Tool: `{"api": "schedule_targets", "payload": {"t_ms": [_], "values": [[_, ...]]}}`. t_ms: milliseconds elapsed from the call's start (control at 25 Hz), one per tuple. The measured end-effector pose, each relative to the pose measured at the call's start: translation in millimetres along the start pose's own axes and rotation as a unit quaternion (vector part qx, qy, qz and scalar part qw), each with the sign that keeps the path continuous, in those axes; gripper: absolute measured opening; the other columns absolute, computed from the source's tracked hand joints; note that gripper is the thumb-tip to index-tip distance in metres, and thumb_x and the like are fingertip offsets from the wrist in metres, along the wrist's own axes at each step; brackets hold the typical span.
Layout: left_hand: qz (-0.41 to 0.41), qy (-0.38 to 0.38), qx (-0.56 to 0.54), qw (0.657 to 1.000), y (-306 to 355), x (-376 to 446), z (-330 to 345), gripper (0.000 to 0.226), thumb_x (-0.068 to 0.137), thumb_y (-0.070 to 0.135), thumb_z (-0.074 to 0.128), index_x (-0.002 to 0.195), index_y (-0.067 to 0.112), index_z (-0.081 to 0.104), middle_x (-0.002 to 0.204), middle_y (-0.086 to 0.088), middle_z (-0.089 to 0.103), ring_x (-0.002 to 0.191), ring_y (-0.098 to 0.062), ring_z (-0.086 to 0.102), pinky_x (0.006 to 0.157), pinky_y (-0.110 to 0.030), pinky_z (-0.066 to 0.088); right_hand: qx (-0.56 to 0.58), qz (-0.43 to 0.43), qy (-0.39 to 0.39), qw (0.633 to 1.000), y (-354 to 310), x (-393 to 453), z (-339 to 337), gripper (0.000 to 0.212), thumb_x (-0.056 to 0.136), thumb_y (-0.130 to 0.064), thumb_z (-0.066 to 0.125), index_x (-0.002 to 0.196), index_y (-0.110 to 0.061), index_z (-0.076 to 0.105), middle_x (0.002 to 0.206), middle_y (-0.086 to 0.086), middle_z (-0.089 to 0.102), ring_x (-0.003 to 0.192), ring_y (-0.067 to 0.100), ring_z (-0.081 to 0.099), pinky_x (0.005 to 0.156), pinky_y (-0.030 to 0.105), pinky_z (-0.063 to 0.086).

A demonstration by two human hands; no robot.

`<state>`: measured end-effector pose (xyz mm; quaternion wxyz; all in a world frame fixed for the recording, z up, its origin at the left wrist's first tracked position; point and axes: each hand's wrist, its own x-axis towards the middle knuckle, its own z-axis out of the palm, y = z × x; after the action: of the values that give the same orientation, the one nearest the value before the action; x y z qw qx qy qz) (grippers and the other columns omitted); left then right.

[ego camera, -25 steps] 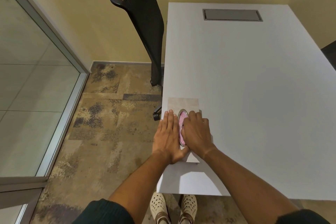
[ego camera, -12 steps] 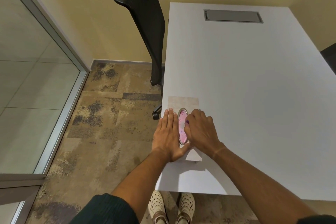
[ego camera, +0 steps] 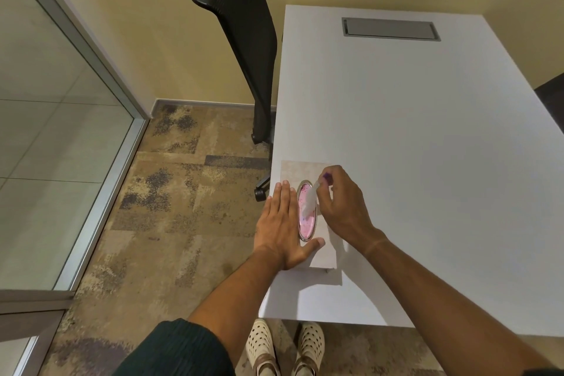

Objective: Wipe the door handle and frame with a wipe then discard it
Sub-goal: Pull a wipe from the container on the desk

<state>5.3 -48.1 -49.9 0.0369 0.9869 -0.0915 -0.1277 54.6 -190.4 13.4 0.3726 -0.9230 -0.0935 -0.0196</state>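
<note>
A flat beige wipe pack lies at the left edge of the white table. Its oval opening shows pink inside a silver rim. My left hand lies flat on the pack's left side, fingers together, thumb across its near end. My right hand hovers just right of the opening and pinches a clear peel-back flap by its purple tab, lifted off the opening. No door handle shows in this view.
A black mesh office chair stands against the table's left edge. A glass partition with a metal frame runs along the left. Patterned carpet covers the floor between. A grey cable hatch sits at the table's far end.
My right hand has lifted off the pack and peeled the clear flap up from the oval opening. My left hand has stayed flat on the pack.
</note>
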Motion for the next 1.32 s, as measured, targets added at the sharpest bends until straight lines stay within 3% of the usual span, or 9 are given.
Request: {"api": "schedule_targets", "payload": {"t_ms": [80, 320, 440, 560, 640, 760, 1040, 1240, 1320], "values": [[-0.001, -0.002, 0.001, 1.0, 0, 0, 2, 0.114, 0.08, 0.09, 0.009, 0.151, 0.007, -0.026, 0.158, -0.017, -0.032, 0.146, -0.032, -0.032, 0.123, -0.048, -0.004, 0.042, 0.008, 0.005, 0.999, -4, 0, -4, 0.018, 0.099, -0.023, 0.049, 0.108, -0.007, 0.05, 0.091, 0.001, 0.058, 0.07, 0.009, 0.056, 0.059, 0.005, 0.041], [-0.005, 0.001, -0.003, 1.0, -1, 1, 3, 0.117, 0.078, 0.09, 0.008, 0.15, 0.004, -0.026, 0.159, -0.019, -0.029, 0.146, -0.032, -0.031, 0.124, -0.046, -0.005, 0.196, 0.028, 0.137, 0.971, -21, 13, -24, 0.014, 0.102, -0.023, 0.036, 0.107, -0.012, 0.042, 0.071, -0.004, 0.052, 0.056, 0.0, 0.056, 0.051, 0.013, 0.046], [-0.007, 0.004, -0.006, 1.0, 0, 0, 2, 0.118, 0.078, 0.091, 0.009, 0.15, 0.004, -0.026, 0.159, -0.018, -0.029, 0.147, -0.031, -0.031, 0.124, -0.047, -0.003, 0.247, 0.071, 0.16, 0.953, -24, 28, -37, 0.006, 0.105, -0.025, 0.035, 0.106, -0.021, 0.039, 0.077, -0.01, 0.049, 0.062, 0.001, 0.058, 0.059, 0.031, 0.054], [-0.006, 0.005, -0.009, 1.0, 0, -1, 2, 0.119, 0.078, 0.091, 0.009, 0.15, 0.003, -0.026, 0.159, -0.018, -0.03, 0.146, -0.031, -0.031, 0.124, -0.047, -0.003, 0.243, 0.118, 0.135, 0.953, -11, 31, -39, 0.007, 0.105, -0.026, 0.035, 0.108, -0.022, 0.039, 0.083, -0.008, 0.05, 0.067, 0.007, 0.059, 0.064, 0.029, 0.055], [-0.005, 0.005, -0.008, 1.0, 0, 0, 1, 0.119, 0.078, 0.091, 0.009, 0.149, 0.003, -0.028, 0.159, -0.018, -0.03, 0.146, -0.031, -0.031, 0.124, -0.047, -0.003, 0.193, 0.118, 0.112, 0.968, 1, 27, -33, 0.011, 0.105, -0.025, 0.037, 0.111, -0.017, 0.041, 0.083, -0.001, 0.052, 0.064, 0.008, 0.057, 0.056, 0.012, 0.049], [-0.006, 0.005, -0.004, 1.0, 0, 0, 1, 0.119, 0.079, 0.091, 0.011, 0.149, 0.003, -0.027, 0.159, -0.018, -0.03, 0.146, -0.031, -0.031, 0.124, -0.046, -0.004, 0.071, 0.061, 0.069, 0.993, 16, 18, -23, 0.015, 0.103, -0.023, 0.042, 0.112, -0.011, 0.045, 0.072, 0.0, 0.056, 0.053, 0.009, 0.053, 0.047, 0.01, 0.036], [-0.007, -0.001, 0.004, 1.0, 0, -1, 0, 0.117, 0.078, 0.09, 0.007, 0.151, 0.004, -0.025, 0.159, -0.019, -0.028, 0.147, -0.031, -0.029, 0.124, -0.046, -0.005, -0.139, -0.052, -0.082, 0.985, 30, -9, -2, 0.024, 0.097, -0.033, 0.05, 0.109, -0.015, 0.061, 0.107, 0.003, 0.069, 0.09, 0.018, 0.061, 0.075, 0.02, 0.041], [-0.009, 0.001, 0.013, 1.0, 1, -9, -4, 0.112, 0.08, 0.089, 0.01, 0.141, 0.005, -0.033, 0.158, -0.02, -0.028, 0.147, -0.03, -0.029, 0.124, -0.044, -0.008, -0.256, -0.069, -0.182, 0.947, 32, -20, 6, 0.053, 0.094, -0.054, 0.047, 0.138, -0.024, 0.05, 0.148, 0.005, 0.046, 0.132, 0.025, 0.043, 0.103, 0.035, 0.042], [-0.013, 0.003, 0.017, 1.0, 1, -12, -7, 0.113, 0.081, 0.089, 0.014, 0.142, 0.005, -0.031, 0.158, -0.02, -0.027, 0.148, -0.03, -0.027, 0.124, -0.045, -0.007, -0.285, -0.084, -0.189, 0.936, 32, -23, 8, 0.047, 0.097, -0.047, 0.048, 0.139, -0.025, 0.05, 0.149, 0.005, 0.045, 0.132, 0.024, 0.044, 0.103, 0.034, 0.044]]}}
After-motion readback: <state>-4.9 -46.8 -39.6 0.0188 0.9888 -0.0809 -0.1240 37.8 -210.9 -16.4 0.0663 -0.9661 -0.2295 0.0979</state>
